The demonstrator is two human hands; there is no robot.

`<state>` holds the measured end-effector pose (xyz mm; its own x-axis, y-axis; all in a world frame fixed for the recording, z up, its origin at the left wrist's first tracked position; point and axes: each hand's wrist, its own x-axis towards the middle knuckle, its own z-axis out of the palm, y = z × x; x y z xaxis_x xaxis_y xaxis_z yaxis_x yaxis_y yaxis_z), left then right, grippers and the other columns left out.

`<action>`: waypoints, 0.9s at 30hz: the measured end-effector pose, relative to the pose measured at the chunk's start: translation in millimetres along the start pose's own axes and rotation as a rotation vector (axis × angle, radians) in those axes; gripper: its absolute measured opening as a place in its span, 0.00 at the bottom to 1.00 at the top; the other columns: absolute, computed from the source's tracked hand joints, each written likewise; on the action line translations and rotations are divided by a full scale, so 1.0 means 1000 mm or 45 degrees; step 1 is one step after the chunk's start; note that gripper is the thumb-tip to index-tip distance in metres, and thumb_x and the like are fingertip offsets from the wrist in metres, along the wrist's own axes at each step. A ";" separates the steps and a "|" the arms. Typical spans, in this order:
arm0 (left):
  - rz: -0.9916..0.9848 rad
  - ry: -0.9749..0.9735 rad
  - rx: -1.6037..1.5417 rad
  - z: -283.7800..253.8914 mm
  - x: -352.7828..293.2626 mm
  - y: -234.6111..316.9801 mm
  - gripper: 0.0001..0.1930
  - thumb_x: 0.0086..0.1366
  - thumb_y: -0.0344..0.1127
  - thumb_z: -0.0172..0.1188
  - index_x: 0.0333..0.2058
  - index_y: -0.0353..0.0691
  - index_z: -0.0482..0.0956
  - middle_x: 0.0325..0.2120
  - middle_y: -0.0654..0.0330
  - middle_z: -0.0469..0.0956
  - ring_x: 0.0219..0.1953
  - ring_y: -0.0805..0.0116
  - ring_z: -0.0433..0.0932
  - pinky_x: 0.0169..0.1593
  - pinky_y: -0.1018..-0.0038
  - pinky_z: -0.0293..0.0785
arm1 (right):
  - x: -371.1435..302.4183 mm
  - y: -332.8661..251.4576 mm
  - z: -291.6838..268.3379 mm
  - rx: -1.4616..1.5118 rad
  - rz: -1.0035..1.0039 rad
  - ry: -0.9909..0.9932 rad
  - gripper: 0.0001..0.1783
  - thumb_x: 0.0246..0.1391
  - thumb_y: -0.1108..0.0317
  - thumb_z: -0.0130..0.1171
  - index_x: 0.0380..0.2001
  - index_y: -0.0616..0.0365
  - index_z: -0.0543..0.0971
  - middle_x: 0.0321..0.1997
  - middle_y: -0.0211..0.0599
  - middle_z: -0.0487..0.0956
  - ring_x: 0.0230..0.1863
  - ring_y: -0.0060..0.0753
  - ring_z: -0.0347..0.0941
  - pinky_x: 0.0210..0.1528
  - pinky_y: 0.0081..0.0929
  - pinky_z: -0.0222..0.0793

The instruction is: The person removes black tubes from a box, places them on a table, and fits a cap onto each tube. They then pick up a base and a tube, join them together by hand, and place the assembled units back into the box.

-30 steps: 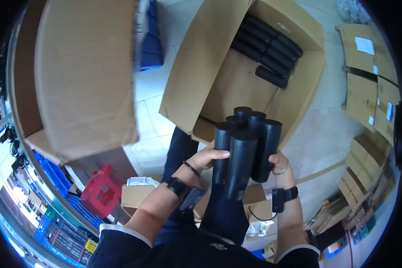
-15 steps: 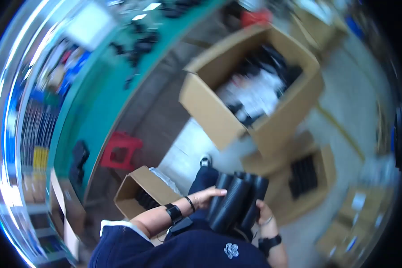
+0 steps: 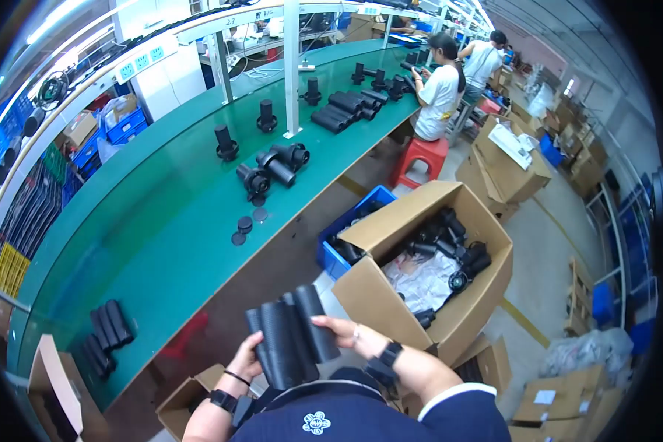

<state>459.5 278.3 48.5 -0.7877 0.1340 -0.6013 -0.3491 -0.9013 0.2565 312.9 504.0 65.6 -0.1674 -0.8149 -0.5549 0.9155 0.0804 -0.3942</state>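
Note:
Several black textured cylindrical tubes (image 3: 281, 346) are bunched side by side between my two hands, held up in front of my chest. My left hand (image 3: 246, 359) is closed on the left side of the bunch, its thumb showing. On the other side my right hand (image 3: 340, 333) grips the outer tube, its fingers partly hidden. Beyond them stretches a long green workbench (image 3: 177, 258). More black tubes (image 3: 110, 324) lie in a small group on its near left end. Black tube parts with wide collars (image 3: 272, 166) and a few round black caps (image 3: 244, 224) rest farther along.
An open cardboard box (image 3: 390, 302) of black parts and white wrapping stands right of the bench, beside a blue crate (image 3: 334, 258). Another open carton (image 3: 43, 368) is at lower left. A person (image 3: 440, 92) sits on a red stool (image 3: 422, 160) at the far bench.
My view has swung, bringing much more of the bench into sight. The bunch of tubes has moved left in the picture and stays held between both hands.

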 end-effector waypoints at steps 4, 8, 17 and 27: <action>0.177 0.015 -0.068 0.004 0.007 0.099 0.23 0.56 0.42 0.61 0.46 0.34 0.73 0.42 0.49 0.77 0.43 0.56 0.78 0.51 0.57 0.74 | 0.103 -0.069 0.050 0.008 0.111 -0.161 0.30 0.49 0.54 0.63 0.51 0.60 0.71 0.50 0.40 0.76 0.50 0.37 0.74 0.57 0.38 0.66; 0.390 0.106 -0.148 -0.001 0.018 0.172 0.27 0.60 0.46 0.57 0.53 0.35 0.68 0.47 0.49 0.75 0.48 0.55 0.75 0.54 0.57 0.71 | 0.178 -0.136 0.104 -0.147 0.202 -0.152 0.27 0.48 0.55 0.64 0.50 0.56 0.72 0.49 0.42 0.76 0.48 0.42 0.74 0.56 0.49 0.65; 0.618 -0.018 -0.253 -0.016 0.088 0.305 0.21 0.62 0.45 0.56 0.47 0.35 0.73 0.43 0.53 0.78 0.43 0.60 0.78 0.52 0.61 0.72 | 0.353 -0.252 0.124 -0.167 0.413 -0.402 0.23 0.51 0.57 0.62 0.46 0.59 0.73 0.43 0.41 0.78 0.43 0.38 0.76 0.49 0.41 0.72; 0.649 0.216 -0.243 -0.069 0.099 0.371 0.19 0.62 0.46 0.56 0.46 0.39 0.74 0.42 0.56 0.78 0.43 0.63 0.77 0.50 0.62 0.73 | 0.446 -0.270 0.154 -0.419 0.486 -0.339 0.20 0.49 0.61 0.64 0.43 0.59 0.75 0.40 0.39 0.79 0.39 0.36 0.77 0.45 0.37 0.74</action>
<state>286.8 -71.0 31.8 -0.7343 -0.3915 -0.5546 0.1640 -0.8951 0.4146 47.4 30.7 36.9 0.2899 -0.8064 -0.5155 0.7237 0.5371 -0.4333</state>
